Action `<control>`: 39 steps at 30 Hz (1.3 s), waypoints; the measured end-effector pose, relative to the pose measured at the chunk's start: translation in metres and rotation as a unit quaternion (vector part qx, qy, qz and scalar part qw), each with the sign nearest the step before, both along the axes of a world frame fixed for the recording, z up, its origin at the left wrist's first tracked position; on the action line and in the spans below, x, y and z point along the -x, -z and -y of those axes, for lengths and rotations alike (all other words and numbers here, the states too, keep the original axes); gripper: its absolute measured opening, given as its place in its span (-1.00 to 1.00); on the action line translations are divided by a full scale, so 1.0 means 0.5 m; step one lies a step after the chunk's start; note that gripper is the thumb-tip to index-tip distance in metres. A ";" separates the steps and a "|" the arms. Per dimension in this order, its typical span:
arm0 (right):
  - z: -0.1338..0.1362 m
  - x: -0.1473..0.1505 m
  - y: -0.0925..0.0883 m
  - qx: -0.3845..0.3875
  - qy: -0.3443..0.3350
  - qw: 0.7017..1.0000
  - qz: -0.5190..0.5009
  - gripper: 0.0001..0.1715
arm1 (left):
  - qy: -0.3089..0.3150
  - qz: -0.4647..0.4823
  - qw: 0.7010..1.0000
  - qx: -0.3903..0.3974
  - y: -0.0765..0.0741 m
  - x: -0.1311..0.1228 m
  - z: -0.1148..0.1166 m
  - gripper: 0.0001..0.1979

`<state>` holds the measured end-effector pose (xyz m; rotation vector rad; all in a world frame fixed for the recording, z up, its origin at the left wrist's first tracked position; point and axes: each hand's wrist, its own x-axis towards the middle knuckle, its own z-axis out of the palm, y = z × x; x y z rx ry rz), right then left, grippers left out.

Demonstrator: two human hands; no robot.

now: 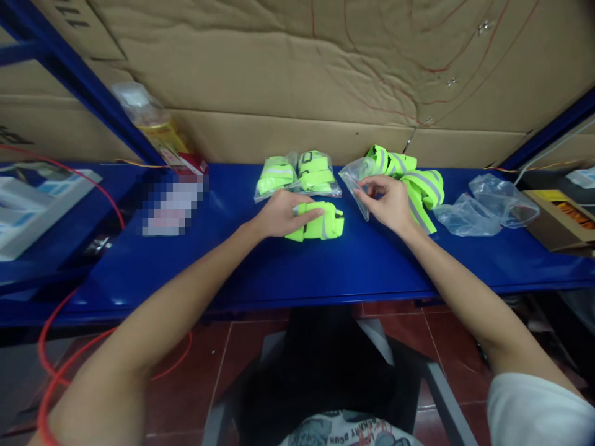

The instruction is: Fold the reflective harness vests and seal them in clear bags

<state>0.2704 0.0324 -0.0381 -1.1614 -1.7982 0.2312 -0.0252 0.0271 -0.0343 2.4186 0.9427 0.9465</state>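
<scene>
While left hand [279, 214] is clasping a rolled reflective strap [331, 221], slackening is risking unrolling; right hand [389, 201] is pinching plastic bag [349, 176], frame's two o'clock.

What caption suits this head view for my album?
Left hand on a folded neon-yellow reflective strap, right hand pinching a clear plastic bag, at a blue workbench.
</scene>
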 end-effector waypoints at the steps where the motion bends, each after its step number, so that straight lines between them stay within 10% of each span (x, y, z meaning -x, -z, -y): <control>1: 0.001 0.005 0.003 0.028 -0.015 0.999 -0.024 -0.66 | 0.027 0.014 0.999 0.010 -0.002 -0.009 0.011 -0.57; 8: 0.025 0.055 0.017 0.207 -0.181 0.947 -0.167 -0.55 | 0.089 0.032 0.995 0.040 -0.004 -0.050 0.048 -0.45; 18: 0.035 0.056 0.008 0.063 -0.073 0.988 -0.121 -0.66 | -0.045 -0.007 0.999 -0.004 0.007 -0.033 0.023 -0.46; 39: 0.044 0.058 0.013 0.020 -0.107 0.994 -0.028 -0.65 | -0.019 0.124 0.990 0.065 0.026 -0.057 0.021 -0.59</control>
